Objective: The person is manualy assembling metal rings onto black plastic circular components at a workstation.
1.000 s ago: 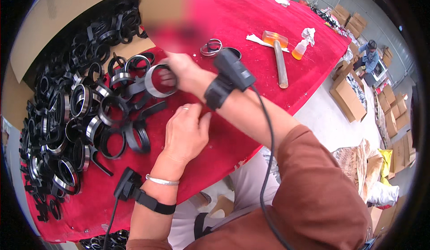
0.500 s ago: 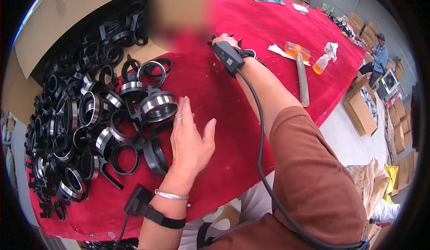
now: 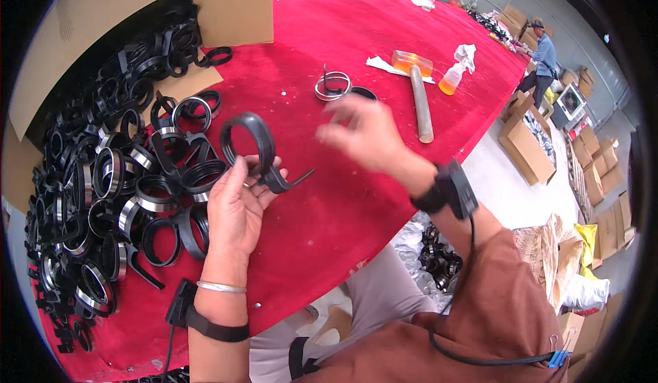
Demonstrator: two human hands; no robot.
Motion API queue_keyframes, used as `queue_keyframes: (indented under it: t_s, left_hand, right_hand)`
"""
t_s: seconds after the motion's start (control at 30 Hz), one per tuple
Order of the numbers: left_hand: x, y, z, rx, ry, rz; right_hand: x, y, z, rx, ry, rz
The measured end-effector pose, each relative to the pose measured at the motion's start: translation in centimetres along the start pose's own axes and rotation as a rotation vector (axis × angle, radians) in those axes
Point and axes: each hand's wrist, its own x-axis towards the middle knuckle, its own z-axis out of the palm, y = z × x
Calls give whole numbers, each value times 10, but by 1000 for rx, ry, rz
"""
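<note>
My left hand [image 3: 236, 201] is closed on a black ring with a stem [image 3: 264, 143], its thumb and fingers at the lower part. The ring is raised above the red cloth, and its thin stem points right. To the right of it, my right hand [image 3: 363, 133] hangs over the cloth, blurred, fingers apart and nothing visible in them. Beyond the right hand lie a silver-edged ring [image 3: 333, 87] and a black ring [image 3: 363, 93], partly covered by that hand. A large heap of black rings with stems [image 3: 157, 194], some with silver bands, spreads left of my left hand.
A mallet with an amber head [image 3: 421, 102] lies at the right beside a spray bottle of orange liquid [image 3: 450, 80] and white paper. Cardboard [image 3: 233, 9] stands behind the heap. Another person [image 3: 543, 57] is at the table's far right, near open boxes [image 3: 528, 143].
My left hand, previously empty beside the heap, now holds a black ring. The right hand has drawn back from the far rings toward me. My view has shifted right.
</note>
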Motion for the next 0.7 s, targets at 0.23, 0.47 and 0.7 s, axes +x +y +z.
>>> queue_keyframes:
  t_s: [0.23,0.47,0.7]
  left_hand:
    - [1,-1,6,60,-112,-68]
    - [2,-1,7,-17,-18,2]
    - [-3,-4,8,120,-24,107]
  right_hand:
    - [95,69,-19,-825,-110,57]
    - [70,43,-26,315,-52,174]
    - [-13,-8,9,1337,-373,318]
